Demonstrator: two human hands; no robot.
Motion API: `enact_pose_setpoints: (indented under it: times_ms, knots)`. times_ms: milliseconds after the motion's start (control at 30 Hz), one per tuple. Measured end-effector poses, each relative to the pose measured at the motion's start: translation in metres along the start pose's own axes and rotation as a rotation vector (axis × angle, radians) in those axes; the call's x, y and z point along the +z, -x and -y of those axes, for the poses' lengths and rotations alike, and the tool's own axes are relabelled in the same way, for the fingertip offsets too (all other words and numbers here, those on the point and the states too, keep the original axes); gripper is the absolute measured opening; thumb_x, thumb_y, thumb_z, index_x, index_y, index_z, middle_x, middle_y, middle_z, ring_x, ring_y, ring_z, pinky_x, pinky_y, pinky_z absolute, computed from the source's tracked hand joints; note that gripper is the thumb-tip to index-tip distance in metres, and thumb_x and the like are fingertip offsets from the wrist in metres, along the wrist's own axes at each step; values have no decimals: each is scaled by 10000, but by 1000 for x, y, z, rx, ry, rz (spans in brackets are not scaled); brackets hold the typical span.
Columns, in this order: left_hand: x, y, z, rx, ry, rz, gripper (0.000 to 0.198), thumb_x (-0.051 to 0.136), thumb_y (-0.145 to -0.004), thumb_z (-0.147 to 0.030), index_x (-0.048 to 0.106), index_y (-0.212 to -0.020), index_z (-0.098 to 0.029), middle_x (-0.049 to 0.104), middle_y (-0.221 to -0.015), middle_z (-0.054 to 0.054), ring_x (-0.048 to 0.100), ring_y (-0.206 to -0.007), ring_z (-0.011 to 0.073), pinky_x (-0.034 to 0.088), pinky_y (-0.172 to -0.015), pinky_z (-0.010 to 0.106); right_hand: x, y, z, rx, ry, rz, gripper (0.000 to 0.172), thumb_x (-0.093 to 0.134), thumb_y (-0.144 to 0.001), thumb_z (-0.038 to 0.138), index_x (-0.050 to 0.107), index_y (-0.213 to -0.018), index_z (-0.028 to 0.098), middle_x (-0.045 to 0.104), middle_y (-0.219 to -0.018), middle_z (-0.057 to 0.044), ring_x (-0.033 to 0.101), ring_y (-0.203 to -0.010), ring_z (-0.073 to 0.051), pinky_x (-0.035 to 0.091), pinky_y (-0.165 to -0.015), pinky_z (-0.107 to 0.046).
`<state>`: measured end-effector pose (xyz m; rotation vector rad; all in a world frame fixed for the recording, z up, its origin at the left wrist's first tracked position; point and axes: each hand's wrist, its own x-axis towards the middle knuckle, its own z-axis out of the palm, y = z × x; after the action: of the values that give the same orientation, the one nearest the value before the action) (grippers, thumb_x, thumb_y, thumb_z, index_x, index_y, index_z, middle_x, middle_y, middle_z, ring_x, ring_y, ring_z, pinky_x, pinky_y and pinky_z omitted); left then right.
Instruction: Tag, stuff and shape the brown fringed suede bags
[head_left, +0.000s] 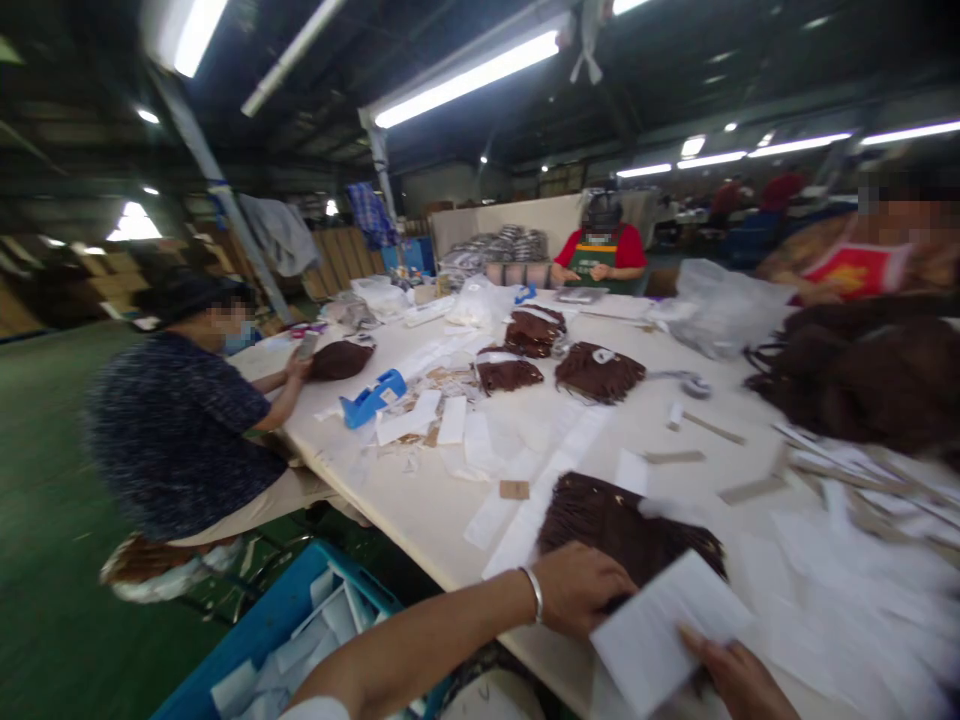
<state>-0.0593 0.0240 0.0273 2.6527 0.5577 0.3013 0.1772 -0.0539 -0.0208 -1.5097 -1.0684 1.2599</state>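
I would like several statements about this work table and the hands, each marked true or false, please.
1. The person's right hand holds a white rectangular paper sheet. True.
2. The left hand wears a red glove. False: it is bare, with a silver bangle at the wrist.
3. A dark brown fringed fabric bag lies on the white table, just beyond the left hand. True.
4. The blue plastic tagging gun lies on the green floor. False: it lies on the table, near the seated person in a dark blue patterned shirt.
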Motion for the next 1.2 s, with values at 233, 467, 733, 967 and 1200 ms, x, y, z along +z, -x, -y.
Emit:
enact_pose_setpoints:
  times_ms: [233,467,733,967,1200]
  knots:
    - [4,-2,5,-120,52,-42,491,603,-844,-270,491,-1320,-223,515,-1385,103,422,-1311,256,314,-1103,460,-22,32,61,-106,-726,-246,243,684,-776,359,642,-976,226,706,-1008,-19,642,-956,-177,538,-766,-301]
    - [-1,-8,24,-108,126,-26,502,503,-843,-109,473,-1333,-209,551,-1361,62,476,-1274,176,358,-1123,363,15,118,31,196,-589,35,262,687,-810,394,616,-827,142,594,-570,31,439,-392,-39,361,-386,-151]
    - [-9,-10,38,-47,158,59,789,362,-657,100,444,-1367,-235,520,-1406,31,452,-1311,146,336,-1151,380,111,82,5,383,-769,0,386,743,-752,403,595,-943,102,683,-664,-34,631,-512,-103,542,-503,-195]
    - [-21,-3,44,24,197,131,989,366,-561,146,323,-1448,-289,305,-1552,30,339,-1397,179,307,-1160,401,111,57,8,307,-877,-315,268,749,-759,275,550,-875,137,694,-711,-33,700,-656,-150,600,-635,-252]
    - [-34,8,52,-13,219,213,1017,386,-572,160,288,-1457,-331,251,-1573,19,343,-1397,205,322,-1142,431,118,50,10,302,-882,-434,214,704,-801,234,503,-817,164,709,-735,-69,718,-737,-179,608,-700,-282]
